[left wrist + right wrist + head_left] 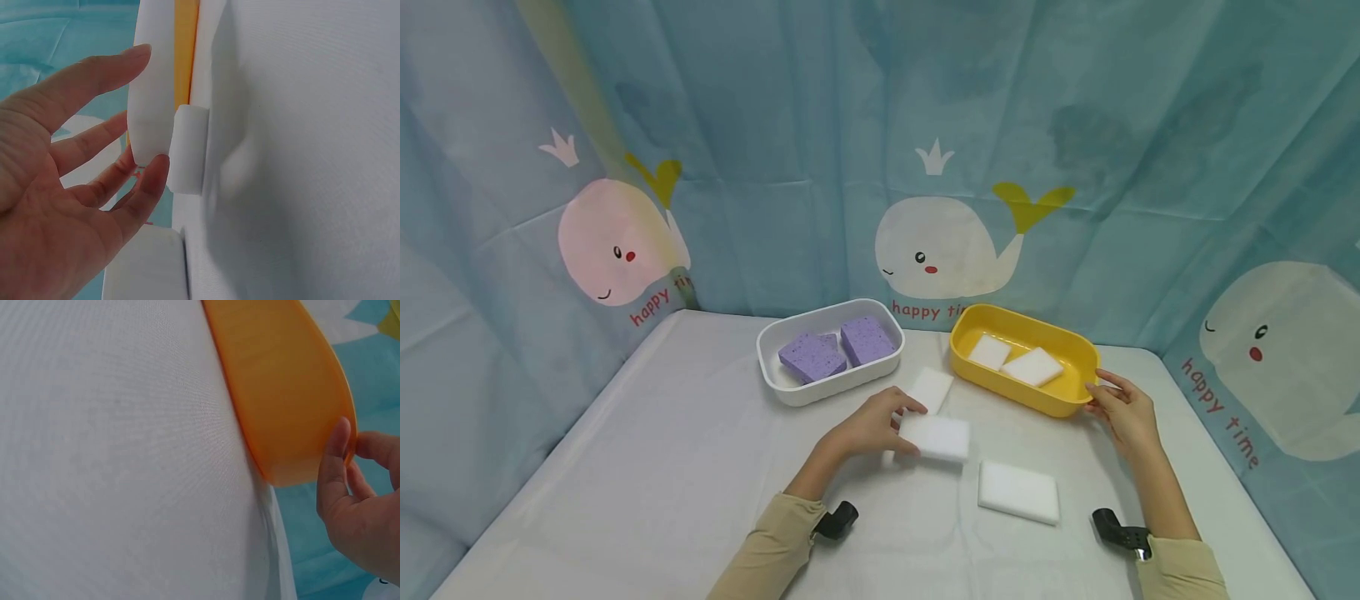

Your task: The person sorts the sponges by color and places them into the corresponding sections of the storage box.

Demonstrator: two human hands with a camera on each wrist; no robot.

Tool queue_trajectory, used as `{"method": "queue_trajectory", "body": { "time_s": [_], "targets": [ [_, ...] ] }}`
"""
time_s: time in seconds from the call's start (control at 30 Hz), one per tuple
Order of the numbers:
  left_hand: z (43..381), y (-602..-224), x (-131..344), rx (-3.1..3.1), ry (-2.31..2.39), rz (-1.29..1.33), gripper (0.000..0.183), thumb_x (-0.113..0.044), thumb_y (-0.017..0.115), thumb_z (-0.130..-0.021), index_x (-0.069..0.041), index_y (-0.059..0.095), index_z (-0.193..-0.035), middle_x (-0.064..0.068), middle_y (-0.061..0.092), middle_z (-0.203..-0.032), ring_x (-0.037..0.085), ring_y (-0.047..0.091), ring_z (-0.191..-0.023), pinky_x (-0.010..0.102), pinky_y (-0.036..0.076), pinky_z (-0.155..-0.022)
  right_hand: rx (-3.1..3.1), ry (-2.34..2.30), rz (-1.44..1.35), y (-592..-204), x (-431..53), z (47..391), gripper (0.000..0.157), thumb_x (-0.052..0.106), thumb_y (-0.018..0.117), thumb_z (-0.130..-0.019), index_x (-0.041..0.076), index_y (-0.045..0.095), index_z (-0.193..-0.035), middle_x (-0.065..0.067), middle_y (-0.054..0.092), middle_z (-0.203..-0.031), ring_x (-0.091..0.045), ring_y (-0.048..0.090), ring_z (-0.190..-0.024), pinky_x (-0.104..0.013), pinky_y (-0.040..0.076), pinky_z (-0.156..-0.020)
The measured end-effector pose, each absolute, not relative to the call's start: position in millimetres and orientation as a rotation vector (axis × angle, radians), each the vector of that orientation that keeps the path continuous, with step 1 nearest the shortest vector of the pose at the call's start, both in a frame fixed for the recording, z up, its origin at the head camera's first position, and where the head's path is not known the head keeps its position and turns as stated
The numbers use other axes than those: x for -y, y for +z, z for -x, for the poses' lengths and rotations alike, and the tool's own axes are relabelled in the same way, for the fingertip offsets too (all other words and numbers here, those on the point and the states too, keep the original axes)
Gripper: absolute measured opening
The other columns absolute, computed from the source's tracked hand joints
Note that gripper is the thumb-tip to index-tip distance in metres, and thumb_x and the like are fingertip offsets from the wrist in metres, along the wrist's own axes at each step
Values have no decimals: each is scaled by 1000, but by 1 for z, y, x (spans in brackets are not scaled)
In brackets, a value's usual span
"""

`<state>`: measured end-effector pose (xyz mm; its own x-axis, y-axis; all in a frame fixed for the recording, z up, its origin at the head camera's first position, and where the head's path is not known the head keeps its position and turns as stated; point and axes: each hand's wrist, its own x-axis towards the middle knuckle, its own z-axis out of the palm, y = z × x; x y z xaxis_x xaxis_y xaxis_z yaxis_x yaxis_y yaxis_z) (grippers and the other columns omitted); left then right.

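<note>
My left hand (874, 425) pinches a white sponge (936, 438) between thumb and fingers, held above the table. In the left wrist view the thumb lies on one face of that sponge (153, 94). Behind it, another white sponge (932, 389) lies on the table. My right hand (1127, 414) grips the near right rim of a yellow tray (1052, 406), thumb outside and fingers over the edge, as the right wrist view shows. Inside that tray lie two white sponges (1033, 367). One more white sponge (1018, 492) lies flat on the table between my forearms.
A white tray (790, 395) at the back left holds several purple sponges (867, 339). A white cloth covers the table (647, 467). Behind and beside it hangs a blue curtain (775, 167) printed with whales.
</note>
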<state>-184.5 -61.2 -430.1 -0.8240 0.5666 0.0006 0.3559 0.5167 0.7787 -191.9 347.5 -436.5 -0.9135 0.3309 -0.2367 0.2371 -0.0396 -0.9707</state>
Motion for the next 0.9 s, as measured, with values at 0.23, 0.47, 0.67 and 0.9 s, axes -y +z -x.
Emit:
{"method": "queue_trajectory", "body": {
  "time_s": [0.23, 0.47, 0.67, 0.9],
  "targets": [
    [185, -427, 63, -2527, 1231, -781, 56, -12, 94, -79, -3, 72, -130, 8, 61, -118, 19, 55, -105, 33, 59, -92, 2140, 2128, 630, -436, -346, 191, 64, 14, 67, -104, 4, 37, -161, 10, 61, -89, -5, 66, -73, -17, 61, -74],
    [185, -423, 59, -2543, 1249, -790, 56, -14, 93, -81, -3, 71, -131, 10, 61, -118, 19, 56, -105, 23, 56, -87, 2155, 2102, 659, -436, -348, 191, 61, 17, 67, -105, 7, 41, -158, 9, 60, -91, -5, 66, -74, -16, 61, -74],
    [188, -418, 53, -2541, 1266, -764, 56, -14, 93, -82, -3, 70, -133, 9, 59, -121, 20, 55, -108, 25, 57, -89, 2169, 2083, 650, -436, -347, 191, 64, 17, 67, -105, 5, 38, -160, 10, 60, -91, -4, 66, -74, -16, 61, -74],
    [196, -412, 45, -2550, 1252, -732, 58, -17, 92, -83, -4, 69, -135, 11, 59, -121, 21, 56, -106, 24, 55, -88, 2189, 2056, 669, -436, -346, 191, 66, 18, 67, -105, 5, 36, -162, 10, 60, -91, -4, 65, -73, -15, 60, -74]
  ]
}}
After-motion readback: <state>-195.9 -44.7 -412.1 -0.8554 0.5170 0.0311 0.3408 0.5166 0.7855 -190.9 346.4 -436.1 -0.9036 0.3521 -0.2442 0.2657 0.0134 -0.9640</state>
